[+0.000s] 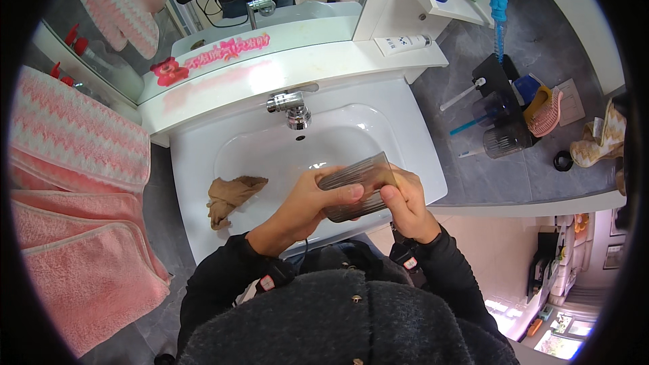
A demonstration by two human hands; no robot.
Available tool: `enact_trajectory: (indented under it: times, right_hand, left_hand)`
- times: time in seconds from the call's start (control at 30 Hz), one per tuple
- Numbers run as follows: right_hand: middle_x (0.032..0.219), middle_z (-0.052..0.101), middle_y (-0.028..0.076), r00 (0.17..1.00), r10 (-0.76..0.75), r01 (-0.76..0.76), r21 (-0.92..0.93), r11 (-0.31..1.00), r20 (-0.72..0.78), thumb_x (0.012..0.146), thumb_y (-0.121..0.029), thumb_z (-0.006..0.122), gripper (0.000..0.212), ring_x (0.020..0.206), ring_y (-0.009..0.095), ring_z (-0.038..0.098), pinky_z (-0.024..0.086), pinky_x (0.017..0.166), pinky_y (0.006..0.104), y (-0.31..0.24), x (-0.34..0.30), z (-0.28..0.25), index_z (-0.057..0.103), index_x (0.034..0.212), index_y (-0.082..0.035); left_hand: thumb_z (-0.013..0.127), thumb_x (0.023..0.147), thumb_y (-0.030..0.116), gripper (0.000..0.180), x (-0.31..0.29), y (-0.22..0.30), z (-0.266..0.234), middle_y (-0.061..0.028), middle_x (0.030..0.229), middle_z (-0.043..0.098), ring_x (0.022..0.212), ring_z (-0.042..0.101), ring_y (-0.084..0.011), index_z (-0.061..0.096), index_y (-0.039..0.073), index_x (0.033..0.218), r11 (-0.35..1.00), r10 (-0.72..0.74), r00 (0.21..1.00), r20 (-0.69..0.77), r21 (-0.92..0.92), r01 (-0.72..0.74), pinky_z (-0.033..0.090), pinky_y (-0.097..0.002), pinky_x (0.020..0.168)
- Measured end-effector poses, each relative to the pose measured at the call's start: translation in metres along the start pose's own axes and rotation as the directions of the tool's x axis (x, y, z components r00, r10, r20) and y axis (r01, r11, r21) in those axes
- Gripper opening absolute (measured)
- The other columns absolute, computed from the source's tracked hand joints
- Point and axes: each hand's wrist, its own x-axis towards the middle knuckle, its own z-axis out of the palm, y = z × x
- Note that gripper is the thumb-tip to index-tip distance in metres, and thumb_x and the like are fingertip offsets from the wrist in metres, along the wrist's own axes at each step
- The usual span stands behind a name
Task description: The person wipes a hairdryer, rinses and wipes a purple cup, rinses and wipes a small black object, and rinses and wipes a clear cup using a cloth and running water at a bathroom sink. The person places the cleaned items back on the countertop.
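Over the front of the white sink [193, 176] I hold a ribbed, see-through grey-brown plastic cup [368, 177], tipped on its side. My left hand [305, 204] wraps round one end of it, the thumb lying along its wall. At the other end, my right hand [409, 208] is closed on the edge, with its thumb pressed near the rim and some fingers hidden behind. A crumpled brown cloth [233, 197] lies at the left of the sink. The chrome tap [292, 108] is beyond the cup, and no water shows from it.
Pink towels [88, 243] hang on the left. A white ledge [318, 64] under the mirror [270, 0] carries a white tube [403, 44]. At right, a black wall holder [507, 105] bears cups, toothbrushes and a pink hairbrush [546, 113], below a corner shelf [473, 10].
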Motion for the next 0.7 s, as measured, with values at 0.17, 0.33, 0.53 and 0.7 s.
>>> enact_trajectory:
  times: [0.17, 0.33, 0.53, 0.7]
  right_hand:
    - [0.077, 0.066, 0.013, 0.992, 0.112, -0.106, 0.097, 0.99, -0.059, 0.102, -0.015, 0.047, 0.034, 0.066, 0.022, 0.06, 0.046, 0.063, 0.0337, 0.004, -0.005, 0.003, 0.06, 0.077, 0.004]
    - [0.075, 0.067, 0.011, 0.927, 0.336, -0.318, 0.131, 0.939, -0.166, 0.104, -0.015, 0.045, 0.038, 0.059, 0.013, 0.058, 0.046, 0.059, 0.0284, 0.008, 0.002, 0.02, 0.059, 0.076, 0.007]
    - [0.079, 0.067, 0.009, 0.968, 0.203, -0.219, 0.097, 0.971, 0.15, 0.103, -0.016, 0.046, 0.027, 0.068, 0.014, 0.06, 0.048, 0.066, 0.0281, -0.005, 0.008, -0.003, 0.061, 0.093, 0.004]
    - [0.078, 0.067, 0.009, 0.958, 0.133, -0.196, 0.241, 0.951, 0.255, 0.103, -0.017, 0.047, 0.028, 0.071, 0.017, 0.063, 0.049, 0.067, 0.0289, -0.01, 0.01, -0.017, 0.062, 0.093, 0.004]
  left_hand:
    - [0.082, 0.077, 0.02, 0.059, -0.001, -0.01, 0.0, -0.0128, 0.103, 0.066, 0.089, 0.066, -0.0217, 0.056, -0.006, 0.124, 0.381, 0.606, 0.779, 0.163, 0.8, -0.464, 0.054, -0.0365, 0.078]
    - [0.082, 0.058, 0.006, 0.085, 0.004, -0.009, 0.017, -0.0197, 0.111, 0.061, 0.097, 0.06, -0.0367, 0.046, 0.001, 0.135, -0.254, 0.626, 0.716, 0.309, 0.949, -0.188, 0.052, -0.0415, 0.079]
    - [0.079, 0.065, 0.006, 0.064, -0.001, 0.011, 0.001, -0.0153, 0.105, 0.063, 0.088, 0.065, -0.0263, 0.053, -0.004, 0.122, 0.819, -0.013, 1.0, 0.02, 0.573, -0.001, 0.052, -0.037, 0.074]
    - [0.076, 0.077, 0.022, 0.052, 0.0, 0.004, -0.006, -0.0105, 0.1, 0.066, 0.084, 0.067, -0.0201, 0.057, -0.004, 0.117, 0.988, -0.038, 0.97, 0.239, 0.152, 0.002, 0.053, -0.0326, 0.073]
